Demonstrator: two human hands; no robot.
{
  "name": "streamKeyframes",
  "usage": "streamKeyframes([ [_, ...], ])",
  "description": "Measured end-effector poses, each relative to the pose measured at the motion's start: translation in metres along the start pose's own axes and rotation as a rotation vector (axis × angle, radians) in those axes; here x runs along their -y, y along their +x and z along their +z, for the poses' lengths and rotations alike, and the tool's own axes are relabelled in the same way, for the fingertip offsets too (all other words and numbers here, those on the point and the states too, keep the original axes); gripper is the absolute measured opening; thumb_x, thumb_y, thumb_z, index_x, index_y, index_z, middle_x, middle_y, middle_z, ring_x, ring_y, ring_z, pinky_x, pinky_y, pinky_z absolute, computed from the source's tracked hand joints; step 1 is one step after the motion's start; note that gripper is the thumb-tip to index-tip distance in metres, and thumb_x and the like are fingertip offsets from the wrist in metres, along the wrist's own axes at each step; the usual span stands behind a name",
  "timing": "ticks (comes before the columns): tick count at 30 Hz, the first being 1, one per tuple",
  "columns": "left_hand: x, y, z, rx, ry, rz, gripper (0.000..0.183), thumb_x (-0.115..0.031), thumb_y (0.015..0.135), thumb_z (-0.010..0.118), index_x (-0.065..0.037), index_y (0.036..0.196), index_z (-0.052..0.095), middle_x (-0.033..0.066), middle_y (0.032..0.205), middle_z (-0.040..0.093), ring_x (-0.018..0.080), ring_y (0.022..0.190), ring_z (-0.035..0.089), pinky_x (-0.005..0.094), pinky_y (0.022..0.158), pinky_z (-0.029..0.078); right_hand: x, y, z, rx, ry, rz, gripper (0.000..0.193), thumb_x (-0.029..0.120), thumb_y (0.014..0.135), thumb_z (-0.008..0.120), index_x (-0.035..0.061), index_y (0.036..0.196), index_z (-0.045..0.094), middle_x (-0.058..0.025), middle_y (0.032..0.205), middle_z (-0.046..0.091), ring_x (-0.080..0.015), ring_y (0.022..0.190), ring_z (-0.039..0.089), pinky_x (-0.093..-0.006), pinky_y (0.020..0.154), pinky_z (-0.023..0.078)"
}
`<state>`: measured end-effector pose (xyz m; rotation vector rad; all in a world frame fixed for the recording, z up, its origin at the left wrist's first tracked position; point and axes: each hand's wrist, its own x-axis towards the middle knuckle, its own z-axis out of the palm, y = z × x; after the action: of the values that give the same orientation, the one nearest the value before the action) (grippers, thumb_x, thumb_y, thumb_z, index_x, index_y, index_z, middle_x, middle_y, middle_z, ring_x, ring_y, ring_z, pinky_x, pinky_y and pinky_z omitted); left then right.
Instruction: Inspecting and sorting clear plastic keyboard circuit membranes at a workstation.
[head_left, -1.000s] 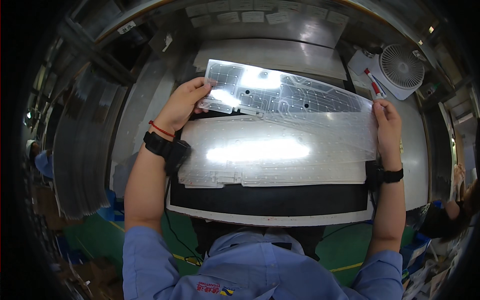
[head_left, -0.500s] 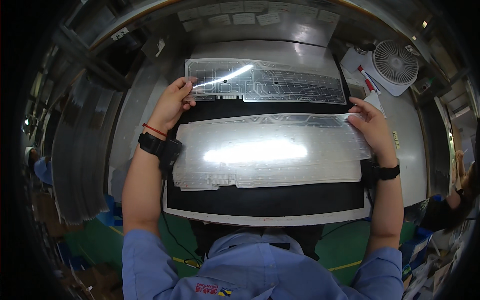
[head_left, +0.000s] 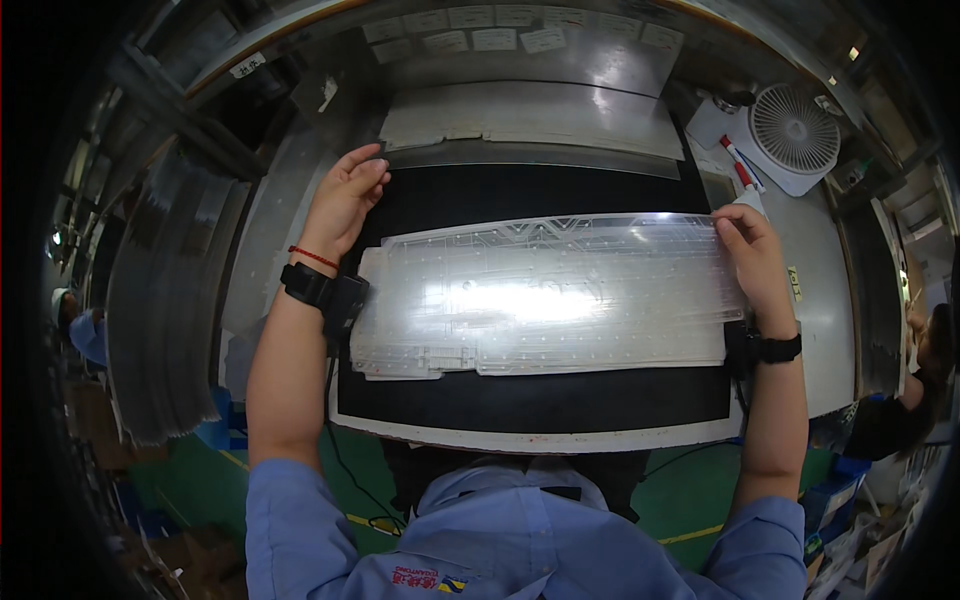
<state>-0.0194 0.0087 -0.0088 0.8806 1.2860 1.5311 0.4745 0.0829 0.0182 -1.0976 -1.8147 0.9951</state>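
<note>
A pile of clear plastic sheets with printed circuit traces lies before me on a black mat, bright glare across its middle. My right hand pinches the far right corner of the top circuit sheet, which sits slightly askew on the pile. Beyond it, a second pile of clear sheets rests at the back of the mat, a sheet edge jutting out along its near side. By that pile's left end is my left hand, open and holding nothing, its fingers apart.
A white fan stands at the back right, with a red-and-white marker beside it. Tall stacks of sheets are at the left. Paper labels cover the back panel. Another person is at the far right.
The circuit sheet held up at the back has left my left hand and dropped toward the back pile. My right fingers have closed on the near pile's top sheet, whose left end has shifted right.
</note>
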Motion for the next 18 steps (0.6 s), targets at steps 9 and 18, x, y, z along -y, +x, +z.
streamKeyframes([
  [9, -0.004, -0.006, 0.008, 0.125, -0.017, -0.080, 0.026, -0.013, 0.096, 0.054, -0.003, 0.120, 0.052, 0.0040, 0.097, 0.062, 0.0086, 0.080, 0.059, 0.0211, 0.074, 0.049, -0.003, 0.002, -0.002, -0.075, 0.084, 0.050, 0.013, 0.012, 0.094, 0.059, 0.0033, 0.102, 0.063, 0.0031, 0.088, 0.059, -0.0056, 0.080, 0.051, -0.0200, 0.072, 0.041],
  [18, -0.002, -0.004, 0.006, 0.126, -0.023, -0.099, 0.021, -0.018, 0.098, 0.053, -0.008, 0.116, 0.052, -0.0032, 0.078, 0.051, 0.0061, 0.072, 0.051, 0.0189, 0.066, 0.043, -0.004, 0.003, -0.001, -0.091, 0.134, 0.077, 0.014, 0.013, 0.094, 0.059, 0.0041, 0.104, 0.063, 0.0046, 0.081, 0.056, -0.0046, 0.069, 0.049, -0.0191, 0.062, 0.039],
])
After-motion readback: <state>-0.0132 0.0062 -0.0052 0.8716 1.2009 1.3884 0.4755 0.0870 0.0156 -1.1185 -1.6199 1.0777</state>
